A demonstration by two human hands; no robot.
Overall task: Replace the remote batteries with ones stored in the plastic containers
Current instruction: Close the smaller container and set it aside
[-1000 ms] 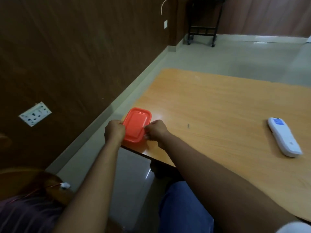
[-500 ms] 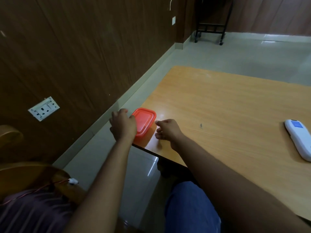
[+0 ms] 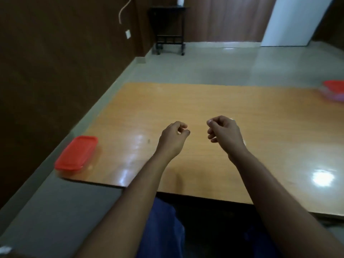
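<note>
A plastic container with a red lid stands shut on the near left corner of the wooden table. A second red-lidded container sits at the table's far right edge, cut off by the frame. My left hand and my right hand hover over the middle of the table, fingers loosely curled, nothing in them. The white remote lies behind my right hand and shows only as a thin sliver; whether the hand touches it I cannot tell.
A dark wood-panelled wall runs along the left, with tiled floor between it and the table. A black wheeled stand is at the far wall. My blue-trousered legs are under the near edge.
Both hands let go of the left container and moved right to the table's middle. The view swung right, so the container now sits far left and a second one shows at far right.
</note>
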